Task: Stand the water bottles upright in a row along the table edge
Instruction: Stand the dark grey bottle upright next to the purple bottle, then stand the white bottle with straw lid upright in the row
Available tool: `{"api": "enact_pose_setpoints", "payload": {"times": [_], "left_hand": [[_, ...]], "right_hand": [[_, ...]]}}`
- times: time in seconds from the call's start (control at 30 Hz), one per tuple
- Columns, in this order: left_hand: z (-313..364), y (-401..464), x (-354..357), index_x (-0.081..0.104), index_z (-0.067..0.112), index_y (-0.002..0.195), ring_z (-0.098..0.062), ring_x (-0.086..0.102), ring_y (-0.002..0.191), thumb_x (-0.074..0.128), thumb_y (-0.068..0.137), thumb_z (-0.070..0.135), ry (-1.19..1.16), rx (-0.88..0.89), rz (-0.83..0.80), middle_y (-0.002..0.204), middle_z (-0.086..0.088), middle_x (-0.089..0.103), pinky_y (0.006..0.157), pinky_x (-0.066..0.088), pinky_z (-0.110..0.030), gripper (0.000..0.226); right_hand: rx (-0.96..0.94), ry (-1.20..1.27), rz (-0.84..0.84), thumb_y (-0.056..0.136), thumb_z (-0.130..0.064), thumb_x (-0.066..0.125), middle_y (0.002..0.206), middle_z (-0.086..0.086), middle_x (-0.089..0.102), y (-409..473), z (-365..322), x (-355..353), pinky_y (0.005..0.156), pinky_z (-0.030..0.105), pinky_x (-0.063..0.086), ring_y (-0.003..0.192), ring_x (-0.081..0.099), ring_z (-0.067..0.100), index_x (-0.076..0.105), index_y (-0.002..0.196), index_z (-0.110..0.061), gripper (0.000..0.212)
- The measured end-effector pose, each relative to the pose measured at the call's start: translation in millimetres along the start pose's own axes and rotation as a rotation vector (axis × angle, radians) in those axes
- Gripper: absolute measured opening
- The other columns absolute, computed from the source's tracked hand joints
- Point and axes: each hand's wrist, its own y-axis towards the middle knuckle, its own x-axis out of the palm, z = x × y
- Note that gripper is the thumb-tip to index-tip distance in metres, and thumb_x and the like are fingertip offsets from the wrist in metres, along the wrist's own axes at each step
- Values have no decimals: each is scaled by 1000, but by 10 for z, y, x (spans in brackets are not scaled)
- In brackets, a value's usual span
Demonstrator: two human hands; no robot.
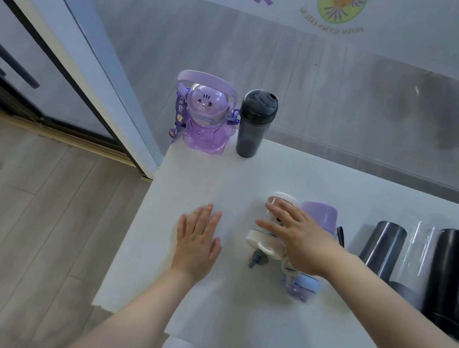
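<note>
On the white counter (251,176), two bottles stand upright at 12 o'clock along the far edge by the glass wall (320,83): a purple character bottle (204,118) with a lilac handle and strap, and just beside it at its 3 o'clock a dark tumbler (253,124) with a black lid. The left hand (196,242) lies flat on the bare counter, fingers (211,218) straight and slightly spread, holding nothing. The right hand (298,240) rests palm down on a white-capped bottle (274,225) lying on its side, fingers spread over its barrel, not curled around it. Touching that one at 3 o'clock lies a lavender bottle (318,213). Further toward 3 o'clock lie a grey bottle (384,247), a clear one (421,249) and a black bottle (449,279), blurred
</note>
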Motion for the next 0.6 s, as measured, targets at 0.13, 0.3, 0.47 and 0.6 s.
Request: {"api": "enact_pose_setpoints", "payload": {"times": [0.13,0.3,0.47,0.6], "left_hand": [[70,7,68,40,18,143,-24,29,141,40,87,33,51,-19,28,154,-3,35,114,14,-54,58],[90,18,77,40,21,143,-23,29,141,39,87,34,90,-39,56,154,-2,35,115,14,-52,58],[100,27,89,41,22,142,-22,27,140,39,85,36,111,-57,51,153,-2,37,114,14,-51,58],[101,31,84,39,24,142,-22,28,140,39,85,38,132,-63,37,153,-1,37,115,13,-51,59]], "right_hand": [[-4,-120,-38,81,-14,60,163,2,-15,45,22,10,118,35,-7,150,-13,25,8,155,-38,93],[-115,-225,85,49,-15,86,146,18,48,186,80,153,104,54,42,132,46,43,56,136,-23,92],[-137,-169,274,53,-17,83,140,18,54,233,81,338,101,53,44,125,52,43,54,132,-22,84],[-29,40,419,55,-34,90,143,15,50,221,173,302,103,51,44,130,47,39,46,138,-20,96]]}}
